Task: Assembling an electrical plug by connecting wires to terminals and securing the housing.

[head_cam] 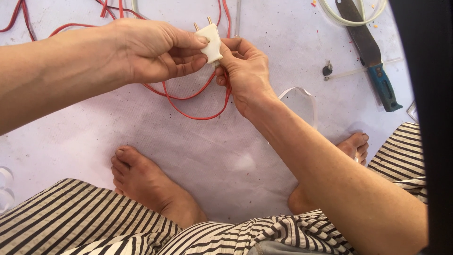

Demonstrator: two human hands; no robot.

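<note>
So both hands are up over the pale floor sheet (226, 160) working on a small white plastic two-pin plug (210, 41), brass pins pointing away from the body. The left hand (151, 49) has its grip pinched on the plug body, thumb on top and fingers curled underneath, and the right hand (245, 71) is clenched around the bottom end where the thin red wire (188, 101) goes in. That wire loops down onto the sheet just below the hands and more of it trails off to the top left. I can't see whether the casing is fully closed, the fingers cover the seam. If I were doing this bit, I'd say keep the left pinch steady on the flat sides so the plug doesn't twist, and let the right hand do the fine work near the cable entry without yanking the wire. Over on the right there's a flat metal blade tool with a blue handle (373, 56), a coil of whitish tubing (351, 19) and a little dark screw-like piece (327, 69), well apart from the hands. Bare feet and striped fabric below.
</note>
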